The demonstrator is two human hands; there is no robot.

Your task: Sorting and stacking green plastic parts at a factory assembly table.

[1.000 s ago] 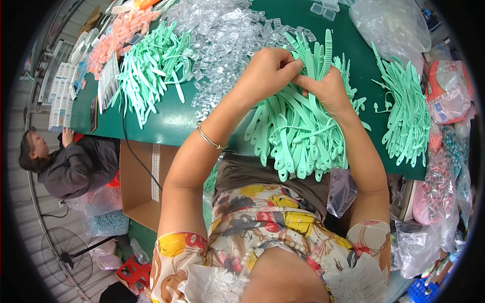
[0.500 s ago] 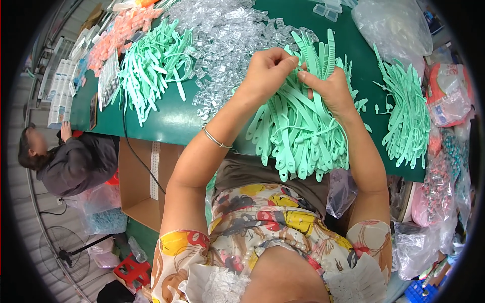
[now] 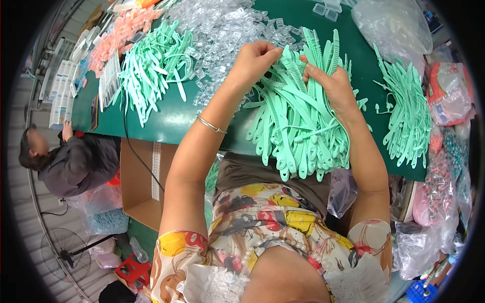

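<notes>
A thick bundle of mint-green plastic straps (image 3: 303, 136) with ridged ends and small holes lies in front of me at the table's near edge. My right hand (image 3: 331, 88) is closed round several upright ridged strap ends on the bundle's right side, thumb across them. At the bundle's upper left, my left hand (image 3: 257, 63) is closed in a pinch. Its fingertips meet the tip of one mint-green strap (image 3: 289, 59) leaning away from the others; the fingers partly hide the grip. A thin tie of the same colour crosses the bundle.
Clear plastic pieces (image 3: 222, 40) are heaped beyond my left hand. More mint-green straps lie in a left pile (image 3: 156, 65) and a right pile (image 3: 404, 111). Orange pieces (image 3: 121, 35) lie far left. A co-worker (image 3: 76, 161) stands left, near an open cardboard box (image 3: 136, 177).
My left hand has shifted left and slightly away, and a strap beside its fingertips now leans apart from the bunch. The right hand has moved only slightly, still gripping strap ends.
</notes>
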